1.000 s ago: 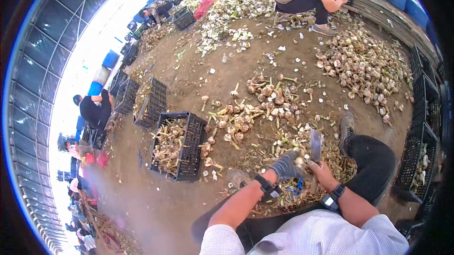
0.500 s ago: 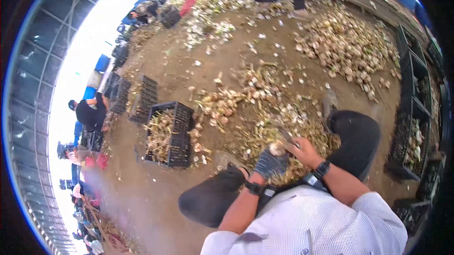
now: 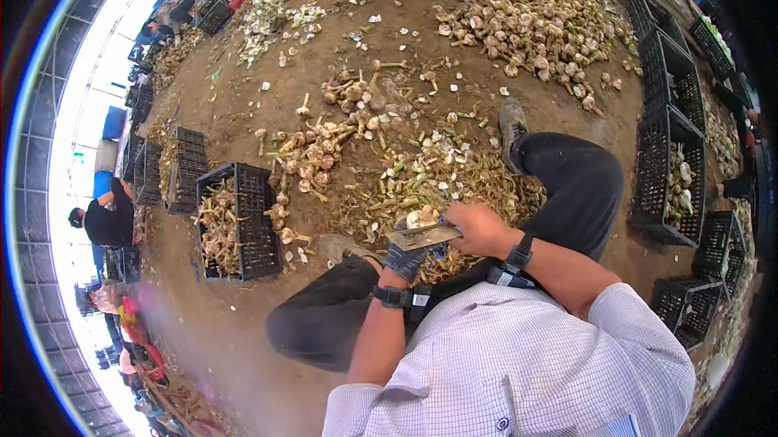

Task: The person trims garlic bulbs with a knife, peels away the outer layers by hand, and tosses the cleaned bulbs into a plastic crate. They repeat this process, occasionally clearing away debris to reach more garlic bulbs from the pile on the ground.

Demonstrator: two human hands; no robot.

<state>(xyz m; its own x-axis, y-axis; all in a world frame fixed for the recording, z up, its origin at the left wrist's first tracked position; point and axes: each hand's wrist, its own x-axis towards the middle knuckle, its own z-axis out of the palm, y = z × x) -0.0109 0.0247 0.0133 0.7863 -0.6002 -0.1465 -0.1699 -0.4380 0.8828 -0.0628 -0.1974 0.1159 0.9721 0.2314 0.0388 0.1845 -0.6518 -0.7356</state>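
Note:
My left hand [image 3: 404, 259], in a dark grey glove, is closed around a garlic bulb [image 3: 421, 217] held between my knees. My right hand [image 3: 478, 229] grips a cleaver [image 3: 422, 236] whose flat metal blade lies level across the bulb and over the gloved fingers. Both wrists carry dark bands. Under the hands lies a heap of cut stalks and skins [image 3: 438, 178]. A scatter of untrimmed garlic with stems [image 3: 324, 145] lies just beyond it on the dirt floor.
A black crate [image 3: 233, 222] with garlic stalks stands left of my left knee. More black crates [image 3: 671, 162] line the right side. A big heap of trimmed bulbs [image 3: 527, 24] lies ahead. A person in black [image 3: 105, 218] crouches at far left.
The view has tipped downward and the far worker has slid out of the top. The cleaver, upright a second ago, now lies flat across the bulb in my gloved hand.

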